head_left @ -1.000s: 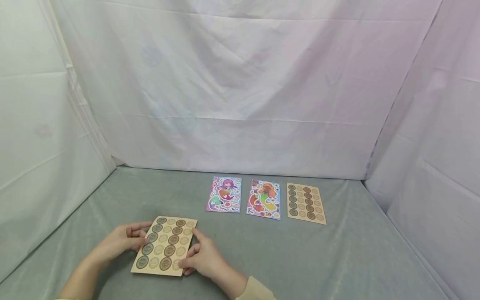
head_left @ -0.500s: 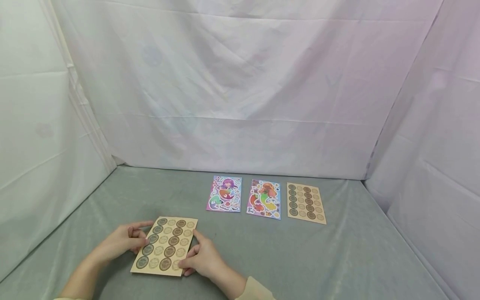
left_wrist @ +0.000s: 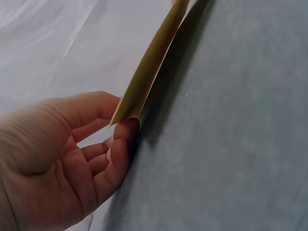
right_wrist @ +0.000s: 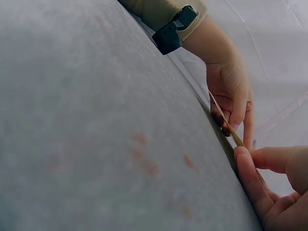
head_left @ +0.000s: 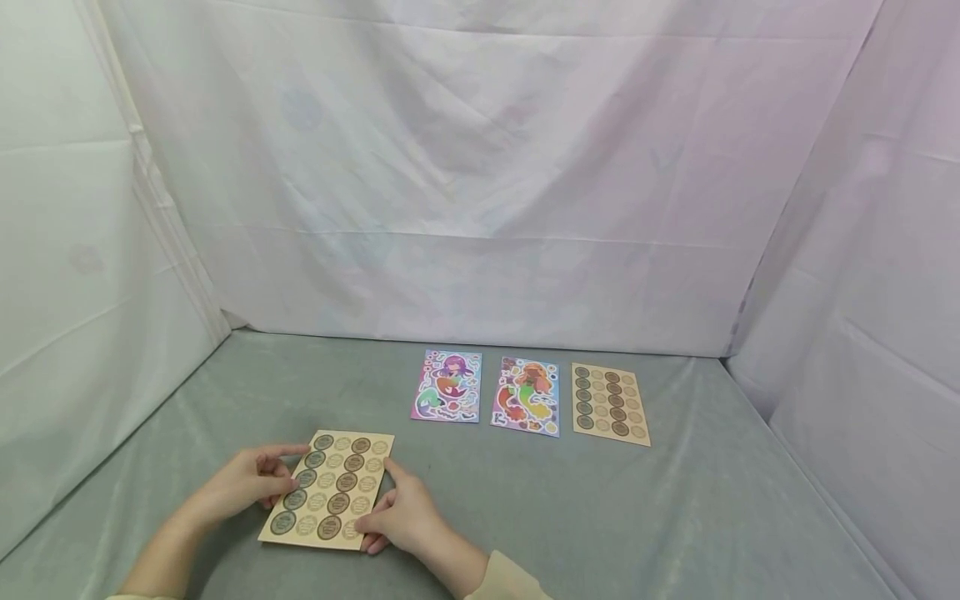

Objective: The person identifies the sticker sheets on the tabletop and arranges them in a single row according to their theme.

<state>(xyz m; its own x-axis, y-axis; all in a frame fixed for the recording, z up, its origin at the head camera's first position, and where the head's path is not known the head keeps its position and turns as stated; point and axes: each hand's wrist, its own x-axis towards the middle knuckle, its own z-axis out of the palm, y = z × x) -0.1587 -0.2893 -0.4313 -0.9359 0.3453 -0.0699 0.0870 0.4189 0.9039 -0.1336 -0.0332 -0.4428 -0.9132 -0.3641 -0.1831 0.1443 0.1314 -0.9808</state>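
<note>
Place: a small cloth-walled booth, much like a recording stand; the building around it cannot be told.
Back wall: a creased white sheet [head_left: 465,167] hung along the far edge of the desk [head_left: 675,517], with faint coloured shapes on it.
Side walls: a left sheet [head_left: 67,275] and a right sheet [head_left: 870,275], both pale, meeting the back cloth at the desk's far corners.
Desk top: covered in grey-green material with a soft sheen.
Gear: a black device [right_wrist: 174,31] strapped on the sleeve [right_wrist: 156,13] above the person's left hand [right_wrist: 226,86].
</note>
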